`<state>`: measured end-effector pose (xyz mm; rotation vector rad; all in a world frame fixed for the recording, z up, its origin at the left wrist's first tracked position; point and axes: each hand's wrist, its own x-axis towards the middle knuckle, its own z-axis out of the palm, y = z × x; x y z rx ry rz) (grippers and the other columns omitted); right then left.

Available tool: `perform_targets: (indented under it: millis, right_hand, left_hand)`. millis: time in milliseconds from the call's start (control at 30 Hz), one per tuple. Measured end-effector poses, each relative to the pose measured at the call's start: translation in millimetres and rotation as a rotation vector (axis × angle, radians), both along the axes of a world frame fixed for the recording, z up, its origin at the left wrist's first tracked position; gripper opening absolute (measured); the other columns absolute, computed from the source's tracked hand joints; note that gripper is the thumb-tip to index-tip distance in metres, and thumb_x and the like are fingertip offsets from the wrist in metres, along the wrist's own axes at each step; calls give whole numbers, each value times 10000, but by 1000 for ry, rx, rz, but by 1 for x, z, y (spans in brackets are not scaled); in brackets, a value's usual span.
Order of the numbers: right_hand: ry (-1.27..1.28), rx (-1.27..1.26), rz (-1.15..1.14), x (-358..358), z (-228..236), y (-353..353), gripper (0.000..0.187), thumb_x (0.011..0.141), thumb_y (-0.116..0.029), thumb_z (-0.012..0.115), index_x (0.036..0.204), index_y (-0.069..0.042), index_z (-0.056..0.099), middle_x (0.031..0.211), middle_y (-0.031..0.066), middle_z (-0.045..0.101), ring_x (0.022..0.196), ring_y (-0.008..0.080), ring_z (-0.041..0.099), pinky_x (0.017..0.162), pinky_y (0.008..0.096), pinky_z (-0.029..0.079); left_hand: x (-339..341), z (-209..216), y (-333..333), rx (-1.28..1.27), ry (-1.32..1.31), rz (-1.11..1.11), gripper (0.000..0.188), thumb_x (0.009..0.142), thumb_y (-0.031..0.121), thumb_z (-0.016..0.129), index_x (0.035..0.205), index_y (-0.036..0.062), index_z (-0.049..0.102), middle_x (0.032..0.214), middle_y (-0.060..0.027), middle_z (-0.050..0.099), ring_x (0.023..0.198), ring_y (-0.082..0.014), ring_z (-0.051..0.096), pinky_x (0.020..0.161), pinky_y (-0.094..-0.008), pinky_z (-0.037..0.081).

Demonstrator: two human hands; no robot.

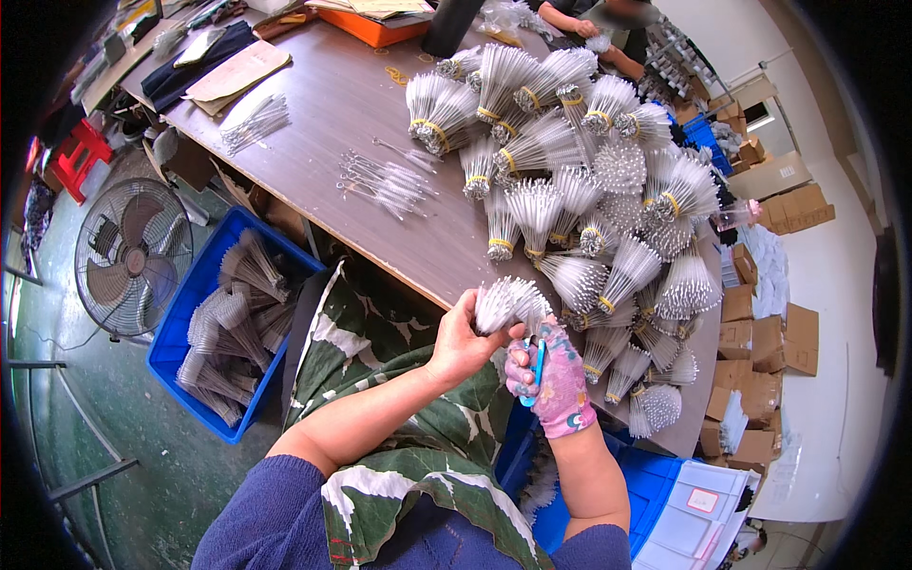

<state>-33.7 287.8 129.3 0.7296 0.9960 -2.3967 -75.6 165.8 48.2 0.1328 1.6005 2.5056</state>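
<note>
My left hand [458, 344] is closed round a bundle of thin white-bristled tube brushes [508, 304], held above my lap at the table's near edge. My right hand [559, 380], in a pink flowered glove with the fingertips uncovered, grips a small blue-handled hand tool [540, 363] right against that bundle. Whether the tool is snips or pliers I cannot tell. Many similar brush bundles [537, 204], bound with yellow bands, are heaped on the table just beyond my hands. Loose wire-ended brushes [388, 182] lie to the left of the heap.
On the brown table [313, 104] are more loose brushes [255, 123], papers [237, 76] and an orange tray [375, 28]. A blue crate [223, 423] of brushes and a floor fan [133, 256] stand left. Cardboard boxes [760, 342] are at right; another person [608, 33] works across the table.
</note>
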Motion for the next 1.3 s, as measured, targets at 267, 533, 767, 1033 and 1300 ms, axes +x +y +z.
perform_targets:
  millis: [267, 533, 767, 1033, 1300]
  right_hand:
    - [4, 8, -12, -2, -2, 1, 464, 930, -469, 344, 975, -60, 557, 671, 50, 490, 471, 142, 409, 390, 254, 297]
    - [9, 4, 2, -2, 0, 5, 455, 928, -461, 360, 982, -52, 553, 667, 32, 481, 470, 126, 407, 392, 253, 298]
    - [34, 24, 24, -6, 12, 6, 429, 927, -424, 401, 1029, -28, 530, 669, 24, 472, 441, 102, 374, 371, 237, 296]
    - [624, 309, -228, -26, 78, 56, 353, 925, -392, 447, 954, -60, 566, 603, 4, 501, 433, 69, 451, 364, 199, 337]
    - [455, 1109, -39, -35, 31, 6, 104, 850, -82, 593, 930, -29, 635, 757, 37, 595, 609, 56, 517, 550, 184, 398]
  left_hand:
    - [0, -3, 2, -52, 16, 16, 430, 710, 214, 771, 1003, 21, 522, 882, -63, 627, 825, -91, 565, 755, -266, 463]
    - [0, 3, -1, -134, 12, -30, 452, 720, 182, 775, 1046, 19, 508, 928, -22, 609, 865, -76, 557, 778, -248, 457]
    - [-7, -4, 0, -147, -1, -26, 432, 710, 167, 775, 1036, 18, 533, 913, -29, 628, 842, -81, 565, 764, -256, 463]
    - [-7, -7, -6, -177, -24, -41, 429, 685, 123, 740, 1041, 16, 527, 896, -93, 633, 829, -140, 600, 773, -294, 469]
    - [-19, -4, -15, 115, -143, -182, 476, 670, 56, 760, 1073, -4, 515, 962, -43, 618, 875, -113, 574, 814, -276, 465]
